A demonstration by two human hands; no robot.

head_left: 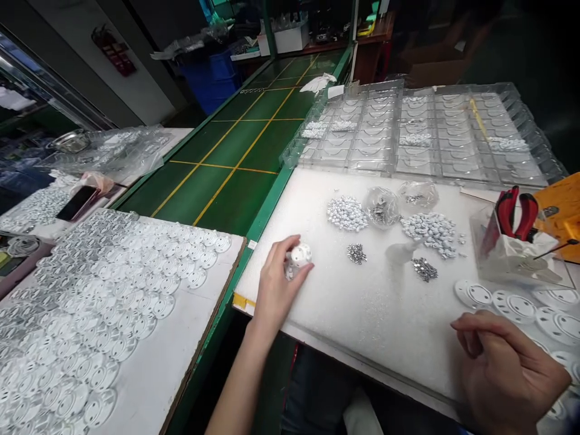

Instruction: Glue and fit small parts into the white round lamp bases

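Observation:
My left hand (278,281) is closed around a small round white plastic part (301,255) with holes in its face, held between thumb and fingers over the white foam sheet (335,296). Low at the right, my right hand (512,362) has its fingers curled in; whatever they hold, if anything, is hidden. Beside it lie white discs with holes (514,306). Ahead of my hands are two piles of small white pieces (348,213) (430,232) and two heaps of small metal pieces (357,254) (425,269). A translucent bottle (401,252) stands between the heaps.
Rows of white discs (131,302) cover the left board. A green conveyor (244,145) with yellow lines runs between the tables. Clear compartment trays (417,136) stand at the back. Two plastic bags (382,208) lie nearby. Red-handled pliers (516,211) stand in a clear box (521,266).

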